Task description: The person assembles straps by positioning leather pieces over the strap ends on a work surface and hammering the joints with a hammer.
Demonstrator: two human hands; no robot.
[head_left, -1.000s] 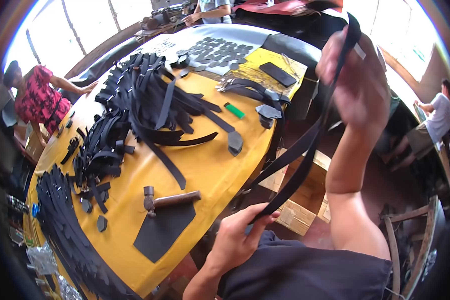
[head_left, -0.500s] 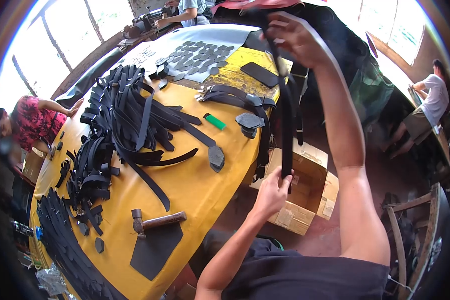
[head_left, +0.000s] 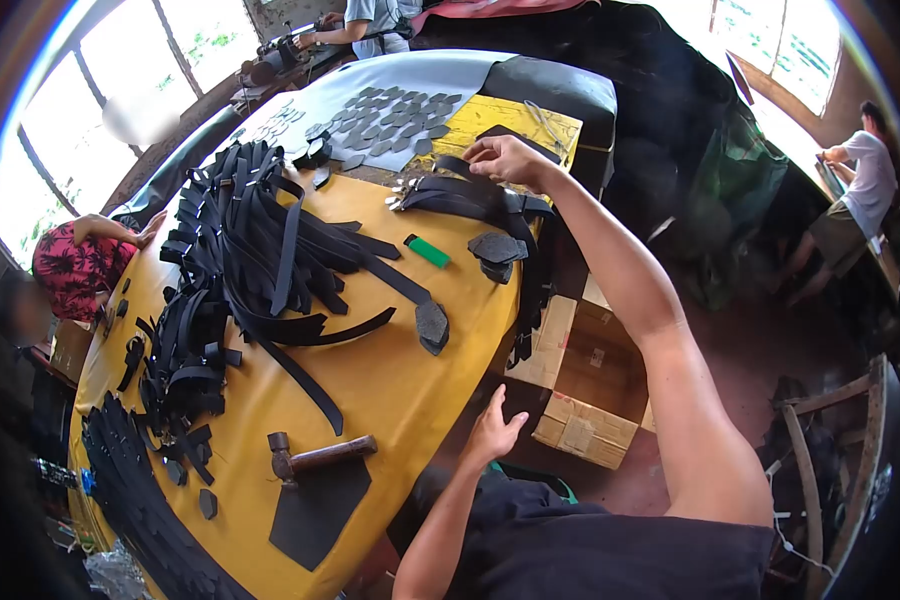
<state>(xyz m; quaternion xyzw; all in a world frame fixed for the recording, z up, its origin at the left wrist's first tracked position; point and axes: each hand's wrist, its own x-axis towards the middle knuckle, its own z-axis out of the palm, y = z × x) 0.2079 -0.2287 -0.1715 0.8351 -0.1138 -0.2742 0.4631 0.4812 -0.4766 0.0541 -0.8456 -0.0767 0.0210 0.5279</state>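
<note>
In the head view, the right hand pinches the looped end of a black strap above the strap bundle at the yellow table's far edge; the left hand, fingers spread and holding nothing, hovers near the open cardboard box

Right arm extended forward, elbow slightly bent; right hand palm down, fingers curled, thumb and fingertips close together. Left forearm angled up, elbow low; left hand lower and nearer the torso, fingers loosely spread, thumb apart, grasping nothing.
</note>
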